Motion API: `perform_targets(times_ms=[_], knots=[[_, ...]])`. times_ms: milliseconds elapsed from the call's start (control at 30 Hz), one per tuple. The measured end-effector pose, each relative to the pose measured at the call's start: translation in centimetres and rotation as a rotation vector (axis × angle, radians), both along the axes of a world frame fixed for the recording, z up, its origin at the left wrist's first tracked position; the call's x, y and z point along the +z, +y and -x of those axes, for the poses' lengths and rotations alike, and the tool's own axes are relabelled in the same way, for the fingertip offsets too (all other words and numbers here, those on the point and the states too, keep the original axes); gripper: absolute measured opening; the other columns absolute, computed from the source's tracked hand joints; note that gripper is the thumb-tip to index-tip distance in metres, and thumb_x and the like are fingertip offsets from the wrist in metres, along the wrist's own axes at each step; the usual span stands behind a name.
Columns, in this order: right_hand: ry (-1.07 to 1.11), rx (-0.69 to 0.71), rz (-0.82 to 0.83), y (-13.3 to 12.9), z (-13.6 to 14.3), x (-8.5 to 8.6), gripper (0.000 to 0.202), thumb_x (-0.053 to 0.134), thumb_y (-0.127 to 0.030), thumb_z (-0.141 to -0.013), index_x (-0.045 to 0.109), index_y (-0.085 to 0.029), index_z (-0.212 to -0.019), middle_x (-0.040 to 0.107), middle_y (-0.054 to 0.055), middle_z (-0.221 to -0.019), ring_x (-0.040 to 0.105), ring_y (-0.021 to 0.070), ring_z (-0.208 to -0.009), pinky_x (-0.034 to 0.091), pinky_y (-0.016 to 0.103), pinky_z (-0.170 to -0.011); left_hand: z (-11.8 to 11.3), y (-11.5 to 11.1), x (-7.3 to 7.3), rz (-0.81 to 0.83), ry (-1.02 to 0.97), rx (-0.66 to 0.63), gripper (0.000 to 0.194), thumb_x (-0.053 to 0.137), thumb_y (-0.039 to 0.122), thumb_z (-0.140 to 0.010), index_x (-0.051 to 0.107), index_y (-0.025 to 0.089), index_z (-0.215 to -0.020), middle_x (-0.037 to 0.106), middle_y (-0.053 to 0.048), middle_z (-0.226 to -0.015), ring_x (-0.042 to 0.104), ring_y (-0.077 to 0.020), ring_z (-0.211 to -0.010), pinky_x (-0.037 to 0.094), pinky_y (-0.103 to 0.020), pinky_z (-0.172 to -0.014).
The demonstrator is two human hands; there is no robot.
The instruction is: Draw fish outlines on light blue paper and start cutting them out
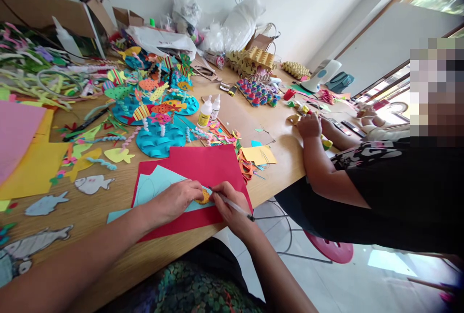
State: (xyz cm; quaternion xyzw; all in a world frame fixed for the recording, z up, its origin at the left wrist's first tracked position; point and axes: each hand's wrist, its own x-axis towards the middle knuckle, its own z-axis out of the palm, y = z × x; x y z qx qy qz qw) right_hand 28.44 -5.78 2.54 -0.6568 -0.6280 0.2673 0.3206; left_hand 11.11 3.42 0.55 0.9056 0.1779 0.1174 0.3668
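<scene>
My left hand (185, 194) presses a small spotted orange-yellow paper cutout (205, 197) down with bent, closed fingers. The cutout lies on light blue paper (159, 176) that bears drawn outlines toward its left end. Closed around a pen (235, 205), my right hand (229, 210) has the tip beside the cutout's right edge. Beneath the blue paper are red sheets (203, 164) at the table's front edge. To the left lie a white paper fish (94, 184), a pale blue fish (46, 203) and a yellow-green fish (119, 155).
Blue egg-tray bases (155, 144) carry colourful paper fish behind the red sheets. Two glue bottles (205, 111) stand beside them. Paper scraps (259, 154) lie to the right. Another person's hand (310, 125) works at the table's right side. Egg trays (253, 59) are stacked at the back.
</scene>
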Motion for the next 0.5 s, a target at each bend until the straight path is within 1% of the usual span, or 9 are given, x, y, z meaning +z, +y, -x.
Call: perform_targets(times_ms=[100,267,367,500], knots=[[0.107,0.079,0.029,0.3,-0.9,0.7,0.007,0.047,-0.020,-0.082,0.054,-0.019,-0.081,0.060,-0.002,-0.065,0.053,0.0116,-0.057,0.039,0.020,-0.053,0.0,0.2,-0.4,0.005,-0.020,-0.002,0.028,0.040,0.017,-0.089,0.067,0.019,-0.092,0.063,-0.003,-0.097,0.057,-0.0164,-0.088,0.042,-0.026,-0.080],[0.103,0.260,0.086,0.9,-1.5,1.7,0.008,0.048,-0.014,-0.077,0.055,-0.018,-0.076,0.054,-0.004,-0.062,0.047,0.0093,-0.056,0.034,0.018,-0.051,0.0,0.1,-0.6,-0.012,-0.044,-0.003,0.026,0.041,0.017,-0.090,0.066,0.018,-0.090,0.063,-0.005,-0.095,0.057,-0.0171,-0.087,0.043,-0.026,-0.079],[0.080,0.327,0.106,1.4,-1.2,1.8,0.011,0.048,-0.009,-0.073,0.055,-0.018,-0.075,0.053,-0.005,-0.061,0.046,0.0086,-0.055,0.034,0.018,-0.051,-0.1,0.2,-0.7,-0.035,-0.045,-0.010,0.026,0.041,0.016,-0.090,0.066,0.018,-0.087,0.063,-0.004,-0.090,0.057,-0.0167,-0.084,0.043,-0.026,-0.077],[0.074,0.393,0.131,1.9,-1.2,1.3,0.015,0.047,-0.007,-0.070,0.056,-0.017,-0.075,0.053,-0.005,-0.061,0.045,0.0086,-0.054,0.034,0.017,-0.051,-0.1,0.2,-0.8,-0.064,-0.049,-0.009,0.027,0.039,0.015,-0.091,0.065,0.018,-0.086,0.062,-0.004,-0.089,0.057,-0.0161,-0.083,0.042,-0.026,-0.076]])
